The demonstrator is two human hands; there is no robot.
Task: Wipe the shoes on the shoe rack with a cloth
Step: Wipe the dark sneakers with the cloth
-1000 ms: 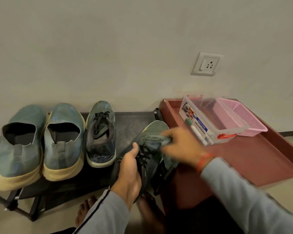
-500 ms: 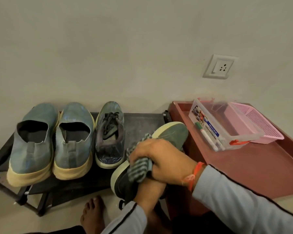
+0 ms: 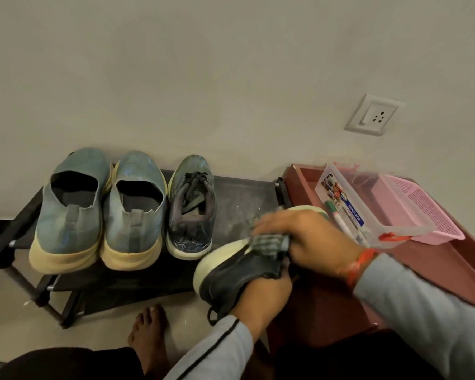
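**Dark sneaker gets a wipe just off the rack**

A person's right hand (image 3: pixel 310 239), fingers curled around a bunched checked cloth (image 3: pixel 270 242), presses it onto the upper of a dark sneaker (image 3: pixel 239 275) turned on its side, pale sole facing the rack. The left hand (image 3: pixel 263 300) grips the shoe from below near the collar, apparently to steady it against the rubbing and expose its flank. The shoe hangs in front of the black shoe rack (image 3: pixel 242 198), whose right end stands bare beside the sneaker's mate (image 3: pixel 191 207) and a pair of blue slip-ons (image 3: pixel 99 209), heels outward. To the right, a clear box (image 3: pixel 348 209) and pink basket (image 3: pixel 422 215) sit on a maroon tabletop (image 3: pixel 450 259).
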